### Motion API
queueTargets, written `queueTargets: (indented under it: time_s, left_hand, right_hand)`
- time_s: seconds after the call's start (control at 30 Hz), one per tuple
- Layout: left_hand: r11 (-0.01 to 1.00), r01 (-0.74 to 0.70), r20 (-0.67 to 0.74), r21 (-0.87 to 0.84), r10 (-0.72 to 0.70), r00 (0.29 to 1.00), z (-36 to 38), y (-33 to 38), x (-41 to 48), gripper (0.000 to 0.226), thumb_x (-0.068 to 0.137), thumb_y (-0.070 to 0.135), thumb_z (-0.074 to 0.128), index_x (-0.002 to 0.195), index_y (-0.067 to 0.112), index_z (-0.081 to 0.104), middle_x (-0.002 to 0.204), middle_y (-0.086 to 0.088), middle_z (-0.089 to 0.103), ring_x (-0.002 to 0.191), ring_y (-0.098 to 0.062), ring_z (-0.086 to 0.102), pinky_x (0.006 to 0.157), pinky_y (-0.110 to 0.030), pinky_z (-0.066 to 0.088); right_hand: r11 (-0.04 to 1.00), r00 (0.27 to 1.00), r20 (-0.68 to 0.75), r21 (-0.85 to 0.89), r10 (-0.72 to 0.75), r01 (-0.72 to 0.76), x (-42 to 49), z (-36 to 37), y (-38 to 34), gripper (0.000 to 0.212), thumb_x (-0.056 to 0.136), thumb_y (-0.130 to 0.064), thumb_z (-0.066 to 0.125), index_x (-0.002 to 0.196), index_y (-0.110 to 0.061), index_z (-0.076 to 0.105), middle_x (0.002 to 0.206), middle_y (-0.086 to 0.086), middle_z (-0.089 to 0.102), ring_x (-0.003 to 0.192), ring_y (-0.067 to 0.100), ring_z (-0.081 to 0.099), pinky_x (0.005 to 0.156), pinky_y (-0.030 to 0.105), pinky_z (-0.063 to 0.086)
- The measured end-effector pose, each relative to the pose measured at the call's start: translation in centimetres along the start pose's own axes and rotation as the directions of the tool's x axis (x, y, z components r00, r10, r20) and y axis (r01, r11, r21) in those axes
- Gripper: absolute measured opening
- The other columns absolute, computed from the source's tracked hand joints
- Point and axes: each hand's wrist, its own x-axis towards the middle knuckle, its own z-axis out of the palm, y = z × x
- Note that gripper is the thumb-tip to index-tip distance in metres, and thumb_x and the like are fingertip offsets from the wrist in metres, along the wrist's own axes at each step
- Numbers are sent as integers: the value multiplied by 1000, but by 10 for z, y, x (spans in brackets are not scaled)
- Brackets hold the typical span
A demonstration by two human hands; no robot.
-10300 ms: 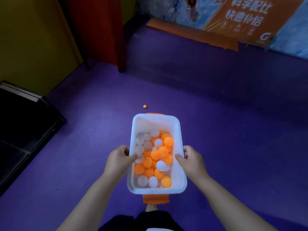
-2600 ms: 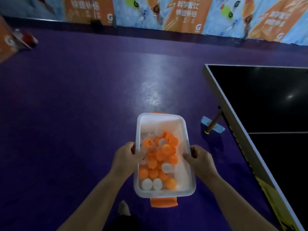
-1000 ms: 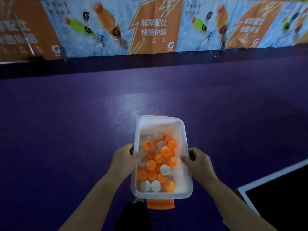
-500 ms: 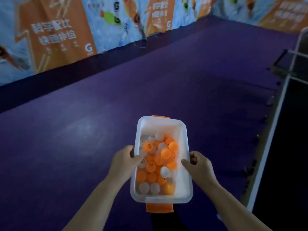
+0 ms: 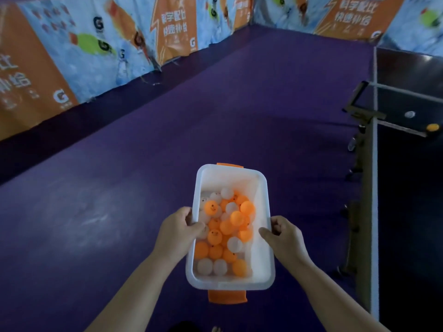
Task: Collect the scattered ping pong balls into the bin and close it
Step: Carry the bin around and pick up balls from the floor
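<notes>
We are holding the white bin (image 5: pixel 262 257) by its long sides: our left hand (image 5: pixel 178 232) is curling round the left rim, our right hand (image 5: pixel 285 238) round the right, thumbs inside. Between our grips, orange and white ping pong balls (image 5: pixel 225 232) are lying heaped in the bin. Far beyond our right hand, a white ball (image 5: pixel 409 114) and an orange ball (image 5: pixel 433 127) are lying on the table (image 5: pixel 412 212). Banners (image 5: pixel 96 49) are lining the far walls.

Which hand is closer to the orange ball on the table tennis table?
Right. The right hand grips the bin's rim on the side toward the orange ball; the left hand grips the opposite rim, farther away.
</notes>
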Motion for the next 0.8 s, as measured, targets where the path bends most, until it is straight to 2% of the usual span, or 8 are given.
queueTargets:
  time_s: [0.13, 0.27, 0.33, 0.43, 0.53, 0.7, 0.8]
  left_hand:
    - [999, -53, 78, 6, 52, 996, 22, 35, 77, 6, 80, 24, 63, 82, 21, 60, 67, 6, 57, 55, -7, 50, 47, -17, 36]
    - [990, -143, 162, 20, 137, 977, 51, 75, 158, 12, 80, 24, 64, 75, 17, 56, 62, 7, 51, 50, -5, 44, 44, -14, 32]
    - [982, -189, 217, 17, 180, 959, 64, 100, 202, 11, 80, 24, 65, 78, 16, 58, 63, 6, 52, 51, -5, 45, 45, -16, 33]
    - [965, -263, 303, 14, 246, 921, 82, 144, 269, 9, 81, 25, 66, 82, 18, 59, 65, 7, 55, 53, -6, 49, 46, -15, 35]
    - [946, -324, 368, 21, 294, 882, 105, 188, 333, 11, 81, 27, 66, 84, 18, 60, 69, 4, 59, 57, -8, 53, 49, -18, 38]
    - [925, -381, 486, -1, 333, 808, 163, 254, 413, 9, 82, 26, 65, 83, 19, 60, 74, 1, 64, 63, -11, 60, 50, -20, 42]
    - [918, -394, 558, -48, 352, 752, 200, 293, 439, 7, 83, 23, 64, 81, 17, 62, 75, -2, 66, 64, -11, 62, 51, -20, 45]
  right_hand:
    - [999, 996, -68, 24, 49, -48, 61, -23, 0, 8, 81, -30, 68, 82, -26, 60, 78, -6, 67, 71, 12, 64, 62, 31, 56]
    - [994, 982, -153, 41, 110, -105, 126, -50, 2, 9, 81, -29, 68, 81, -25, 60, 78, -6, 67, 71, 11, 64, 59, 28, 55]
    - [990, 969, -201, 55, 140, -132, 159, -65, 2, 10, 80, -28, 69, 80, -24, 60, 77, -6, 67, 71, 12, 65, 60, 30, 56]
    - [977, 941, -267, 93, 208, -190, 209, -89, -6, 11, 80, -26, 69, 79, -23, 59, 76, -6, 65, 69, 12, 62, 55, 25, 51]
    - [963, 900, -345, 128, 268, -237, 258, -112, -11, 11, 81, -27, 68, 79, -23, 58, 75, -6, 63, 67, 9, 60, 52, 19, 43]
    - [922, 803, -454, 230, 385, -312, 320, -152, 1, 11, 79, -25, 69, 81, -23, 58, 77, -5, 64, 71, 12, 62, 58, 25, 51]
    - [909, 744, -521, 248, 417, -336, 346, -185, 14, 14, 79, -23, 72, 79, -23, 58, 78, -4, 63, 71, 11, 61, 58, 25, 50]
